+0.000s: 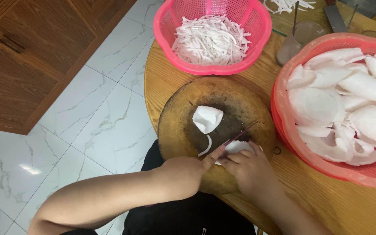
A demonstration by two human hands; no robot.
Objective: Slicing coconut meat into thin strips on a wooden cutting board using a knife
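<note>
A round dark wooden chopping board (177, 126) lies on the wooden table. My left hand (188, 172) is closed on a thin knife (240, 135), index finger stretched along its back, the blade edge-on over the board. My right hand (250, 167) presses fingertips onto a white coconut piece (236, 146) right beside the blade. One cut curved white strip (206, 147) lies just left of the knife. A larger folded white piece (207, 118) rests loose in the board's middle.
A pink basket (164, 21) of white strips stands behind the board. A red basket (283, 117) of big white pieces sits at the right. A glass with a spoon (299, 39) and a cleaver (334, 15) are farther back. Tiled floor and a wooden cabinet (27, 56) are at the left.
</note>
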